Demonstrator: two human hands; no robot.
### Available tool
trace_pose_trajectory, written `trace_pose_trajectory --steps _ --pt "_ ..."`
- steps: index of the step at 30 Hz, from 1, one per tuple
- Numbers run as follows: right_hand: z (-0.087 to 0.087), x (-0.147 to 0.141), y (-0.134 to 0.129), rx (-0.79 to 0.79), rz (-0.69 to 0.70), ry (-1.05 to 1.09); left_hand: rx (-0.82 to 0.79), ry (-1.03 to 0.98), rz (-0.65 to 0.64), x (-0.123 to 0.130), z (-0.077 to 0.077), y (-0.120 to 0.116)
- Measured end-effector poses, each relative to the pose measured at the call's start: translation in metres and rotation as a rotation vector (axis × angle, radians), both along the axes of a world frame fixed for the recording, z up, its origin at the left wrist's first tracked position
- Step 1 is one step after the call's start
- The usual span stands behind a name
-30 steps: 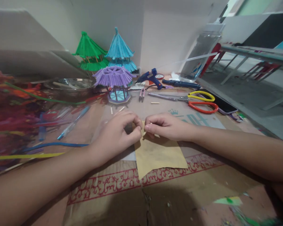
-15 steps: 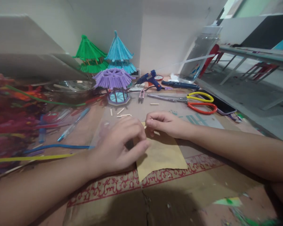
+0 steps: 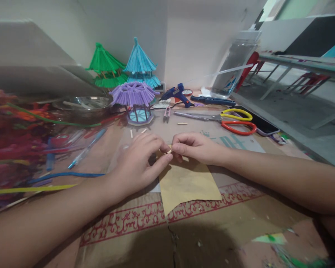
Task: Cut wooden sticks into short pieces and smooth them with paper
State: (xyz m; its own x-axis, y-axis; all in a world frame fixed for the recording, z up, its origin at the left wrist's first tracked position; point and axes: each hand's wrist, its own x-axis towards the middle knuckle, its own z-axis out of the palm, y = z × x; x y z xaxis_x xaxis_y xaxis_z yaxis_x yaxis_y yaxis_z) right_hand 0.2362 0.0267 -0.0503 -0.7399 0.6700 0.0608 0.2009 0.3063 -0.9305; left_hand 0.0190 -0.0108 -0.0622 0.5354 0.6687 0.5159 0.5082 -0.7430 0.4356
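Observation:
A short wooden stick [image 3: 169, 151] is pinched between the fingertips of my two hands, above the top edge of a yellow paper sheet [image 3: 189, 182]. My left hand [image 3: 145, 156] grips its left end with thumb and fingers. My right hand [image 3: 193, 147] is curled, its thumb and index finger closed on the other end. Several similar short sticks lie on the board beyond; one [image 3: 182, 123] rests below the small pink-handled snips [image 3: 166, 114]. A purple-roofed model [image 3: 134, 95] stands behind my left hand.
Green [image 3: 104, 61] and blue [image 3: 138, 57] roofed models stand at the back. A glue gun [image 3: 180, 95], scissors [image 3: 237, 121], cutter [image 3: 213, 101] and phone [image 3: 263, 123] lie beyond my right hand. Left are a metal bowl [image 3: 82, 106], a pen [image 3: 86, 149] and coloured pipe cleaners [image 3: 11, 145].
My left hand's fingers have come together on the small stick beside my right fingertips. My right hand has stayed nearly in place.

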Motion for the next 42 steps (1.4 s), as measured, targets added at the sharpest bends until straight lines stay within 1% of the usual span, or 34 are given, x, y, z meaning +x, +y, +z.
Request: trace_pose_trajectory --steps 6,9,13,18,23,29,34,37,40,42 --pt "-0.002 -0.0007 -0.0012 -0.058 -0.048 0.018 0.044 0.017 0.008 0.0003 -0.0009 0.0008" --pt "-0.0036 -0.0007 -0.0002 -0.051 -0.051 0.046 0.043 0.025 0.005 0.0006 -0.001 0.001" --pt "-0.0038 -0.001 0.0008 -0.038 -0.045 0.031 0.044 0.037 -0.013 0.0001 -0.0009 0.0009" --pt "-0.0022 -0.0017 -0.0004 0.003 -0.026 0.048 0.012 0.039 -0.029 -0.002 0.0013 -0.0009" --pt "-0.0028 -0.0017 -0.0007 -0.017 -0.037 0.022 -0.026 0.072 -0.029 -0.0013 0.0045 -0.0019" --pt "-0.0025 -0.0013 -0.0003 0.007 -0.028 0.05 -0.006 0.027 -0.06 0.0014 0.0032 -0.0001" --pt "-0.0033 -0.0003 -0.0005 -0.032 -0.031 0.051 0.004 0.017 -0.016 0.001 -0.0005 0.0018" --pt "-0.0045 0.0 -0.0004 -0.055 -0.032 0.051 0.002 0.025 -0.016 0.0005 -0.0005 0.0022" --pt "-0.0055 -0.0001 0.0 -0.068 -0.025 0.076 -0.019 0.046 -0.012 0.0007 -0.0003 0.0026" --pt "-0.0055 0.0001 0.0002 -0.072 -0.027 0.087 -0.045 0.069 0.023 0.0011 -0.0011 0.003"
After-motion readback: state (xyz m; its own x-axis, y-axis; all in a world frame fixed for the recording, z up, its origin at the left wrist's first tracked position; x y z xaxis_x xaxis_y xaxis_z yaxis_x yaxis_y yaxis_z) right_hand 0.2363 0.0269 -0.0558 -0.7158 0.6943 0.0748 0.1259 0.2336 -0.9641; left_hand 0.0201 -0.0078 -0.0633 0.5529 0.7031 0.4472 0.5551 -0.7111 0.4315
